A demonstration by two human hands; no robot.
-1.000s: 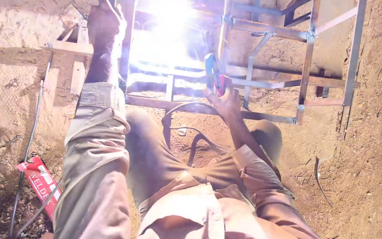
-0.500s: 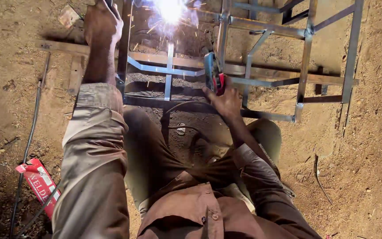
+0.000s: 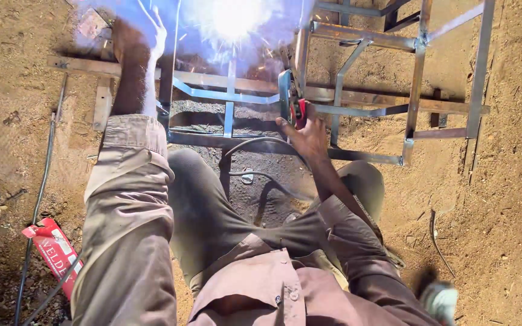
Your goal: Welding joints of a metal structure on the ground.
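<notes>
Near left on the dirt floor (image 3: pixel 502 199) there's a flat red cardboard box (image 3: pixel 52 253) with white lettering. Further out, the right hand (image 3: pixel 308 134) is wrapped tight round a red-handled electrode holder (image 3: pixel 292 102); light, rigid, best gripped on the insulated handle. The left hand (image 3: pixel 146 36) is raised, can't tell its grip. Farthest, the grey welded steel-bar frame (image 3: pixel 415 78) looks heavy, stiff, probably hot by the bright arc (image 3: pixel 231 21).

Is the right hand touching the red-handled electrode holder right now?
Touching. The head view shows the right hand wrapped around the red-handled electrode holder, fingers closed on its handle with no gap, beside the metal frame.
</notes>
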